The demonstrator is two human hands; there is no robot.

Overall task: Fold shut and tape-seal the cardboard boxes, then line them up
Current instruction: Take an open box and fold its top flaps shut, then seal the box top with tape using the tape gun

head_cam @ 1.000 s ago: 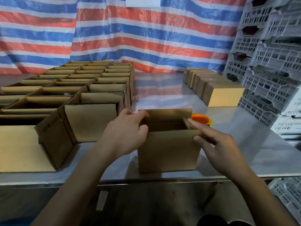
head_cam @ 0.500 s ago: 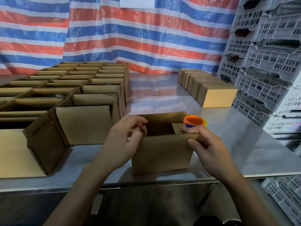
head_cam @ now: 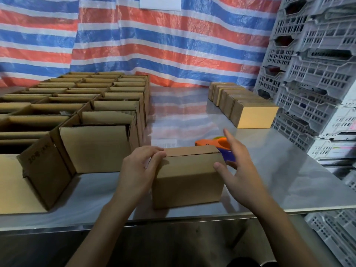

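While left hand (head_cam: 138,170) grips closed box (head_cam: 187,178) at top corner, fingers (head_cam: 156,152) curled over it, right hand (head_cam: 238,168) hovers beside right edge, fingers spread wide; tape dispenser (head_cam: 221,144) just behind.

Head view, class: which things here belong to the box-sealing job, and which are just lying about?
Belong to the job: folded-shut box, gripped by the left hand, right hand open beside it; orange-and-blue tape dispenser behind it; open boxes at left; closed boxes lined up at right.
Just lying about: stacked plastic crates; striped tarp; white sheet on it.
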